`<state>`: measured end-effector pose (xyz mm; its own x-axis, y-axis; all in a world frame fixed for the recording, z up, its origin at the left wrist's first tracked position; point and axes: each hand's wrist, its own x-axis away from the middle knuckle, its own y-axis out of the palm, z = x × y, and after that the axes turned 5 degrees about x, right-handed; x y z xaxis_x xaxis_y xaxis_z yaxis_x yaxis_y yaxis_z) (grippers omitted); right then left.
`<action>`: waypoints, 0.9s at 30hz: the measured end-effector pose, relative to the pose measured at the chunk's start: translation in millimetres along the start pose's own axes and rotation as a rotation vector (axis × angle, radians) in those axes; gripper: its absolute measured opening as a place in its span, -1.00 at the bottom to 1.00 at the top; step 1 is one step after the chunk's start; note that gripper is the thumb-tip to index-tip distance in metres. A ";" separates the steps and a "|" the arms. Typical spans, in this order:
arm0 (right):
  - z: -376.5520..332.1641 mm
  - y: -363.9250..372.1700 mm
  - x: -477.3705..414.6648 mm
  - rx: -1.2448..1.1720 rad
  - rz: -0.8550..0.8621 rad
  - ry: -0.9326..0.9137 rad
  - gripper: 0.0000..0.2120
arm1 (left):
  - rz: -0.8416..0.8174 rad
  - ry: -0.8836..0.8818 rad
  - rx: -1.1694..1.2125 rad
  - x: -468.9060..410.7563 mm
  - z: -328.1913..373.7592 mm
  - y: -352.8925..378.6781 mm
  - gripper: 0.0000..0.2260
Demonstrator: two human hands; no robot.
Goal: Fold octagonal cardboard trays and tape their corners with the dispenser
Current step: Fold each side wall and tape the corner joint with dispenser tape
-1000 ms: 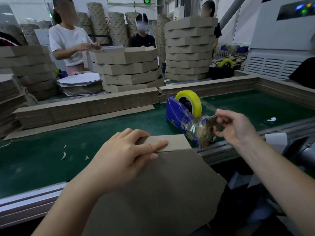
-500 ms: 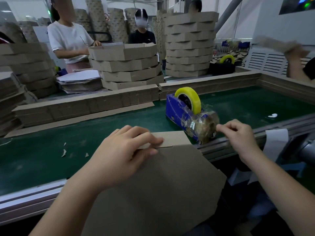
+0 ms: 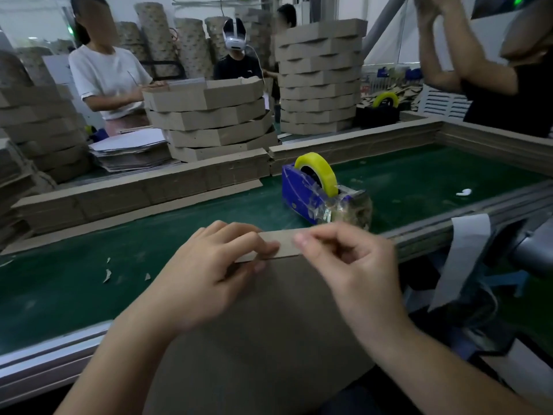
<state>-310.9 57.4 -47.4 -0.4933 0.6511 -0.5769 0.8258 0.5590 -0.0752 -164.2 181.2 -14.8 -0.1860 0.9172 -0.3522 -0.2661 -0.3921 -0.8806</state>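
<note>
Cardboard tray point(image 3: 269, 339), not yet folded into shape, lies as a broad flat blank across the near edge of the bench point(image 3: 74, 289). Most of it hangs off toward the person. One narrow flap point(image 3: 285, 244) is bent up along the edge that lies over the bench's metal rail.

The left hand point(image 3: 215, 274) covers the left part of that flap. Its fingers are curled over the flap's outer face and its thumb lies on the blank just under the fold, so it grips the flap. The right hand point(image 3: 356, 271) is at the flap's right end, close beside the left one. Its fingers are curled, with thumb and forefinger tips drawn together against the flap. I cannot tell whether it pinches anything between them.

Just behind the right hand, the blue tape dispenser point(image 3: 308, 196) stands on the green surface near the near edge. It carries a yellow tape roll point(image 3: 317, 172) and touches neither hand.

A few cardboard scraps point(image 3: 106, 275) lie toward the left end. Low cardboard strips point(image 3: 143, 187) line the far edge. Beyond them stand stacks of finished trays point(image 3: 209, 121), with other people behind.
</note>
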 end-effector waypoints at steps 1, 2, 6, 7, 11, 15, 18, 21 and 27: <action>0.1 8.6 8.8 -0.072 0.001 0.076 -0.93 | 0.006 0.003 -0.003 0.1 0.1 -0.1 -0.66; 1.5 16.2 15.3 -0.135 0.012 0.158 -0.92 | 0.013 0.006 -0.007 0.3 0.6 0.0 -0.66; 9.4 33.6 22.5 -0.277 0.115 0.419 -0.84 | 0.043 0.018 -0.018 1.2 2.2 0.7 -0.67; 9.1 35.5 22.7 -0.275 0.128 0.449 -0.83 | 0.045 0.022 -0.017 1.2 2.1 0.9 -0.67; 6.6 39.0 24.8 -0.305 0.165 0.555 -0.79 | 0.054 0.008 -0.007 3.8 1.0 3.2 -0.63; 8.3 38.9 27.5 -0.313 0.132 0.627 -0.75 | 0.066 -0.047 0.083 5.8 2.0 2.1 -0.76; 9.3 34.3 29.2 -0.297 0.078 0.628 -0.73 | 0.010 0.020 0.030 6.4 3.8 -0.1 -0.71; 8.8 29.6 33.0 -0.309 0.011 0.628 -0.84 | -0.004 -0.019 0.087 8.6 3.1 -4.2 -0.67; 5.5 29.8 35.7 -0.315 -0.036 0.642 -0.78 | 0.130 -0.121 -0.041 -1.3 20.7 3.4 -0.63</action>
<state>-302.4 94.5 -74.8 -0.6627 0.7486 0.0217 0.7351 0.6447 0.2095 -184.4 177.3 -10.8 -0.3296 0.8429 -0.4252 -0.1941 -0.5013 -0.8432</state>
